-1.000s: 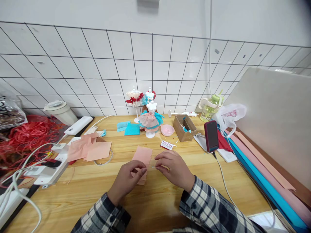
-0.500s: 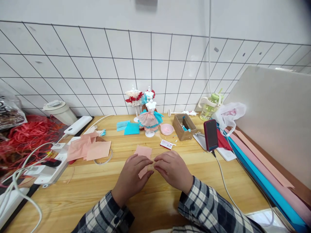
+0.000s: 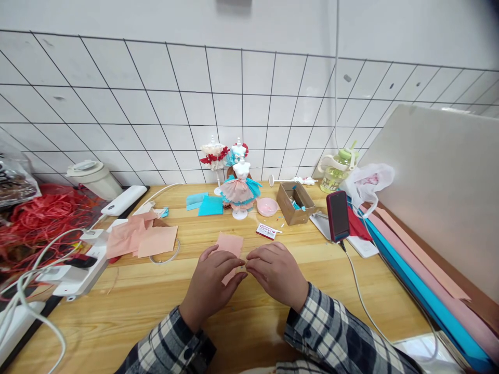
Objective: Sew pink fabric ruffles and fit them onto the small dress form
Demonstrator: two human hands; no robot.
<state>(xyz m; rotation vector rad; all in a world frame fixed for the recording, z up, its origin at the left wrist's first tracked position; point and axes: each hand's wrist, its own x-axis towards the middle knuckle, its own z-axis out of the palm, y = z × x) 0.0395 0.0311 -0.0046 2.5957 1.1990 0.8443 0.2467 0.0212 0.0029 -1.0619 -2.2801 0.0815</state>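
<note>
My left hand (image 3: 218, 280) and my right hand (image 3: 277, 271) meet fingertip to fingertip above the wooden table (image 3: 249, 343). The fingers of both are closed in a pinch. A tiny pale piece (image 3: 240, 268) shows between my left thumb and fingers, too small to name. What my right fingertips hold, if anything, is hidden. Under my left hand lies a sheet of peach paper (image 3: 230, 242), partly covered. Beyond the hands stands a small white dress form (image 3: 241, 169) in a peach and blue paper skirt (image 3: 237, 192), with other dressed forms behind it.
Blue paper squares (image 3: 211, 205), a pink bowl (image 3: 267, 206), a small printed box (image 3: 266, 231) and a cardboard box (image 3: 295, 205) sit farther back. To the left are peach sheets (image 3: 157, 241) and a power strip (image 3: 83, 275). A phone (image 3: 338, 217) with a cable stands right.
Both hands keep nearly the same place with fingertips together. The tiny pale piece shows more clearly between my left fingers now. The view has shifted slightly.
</note>
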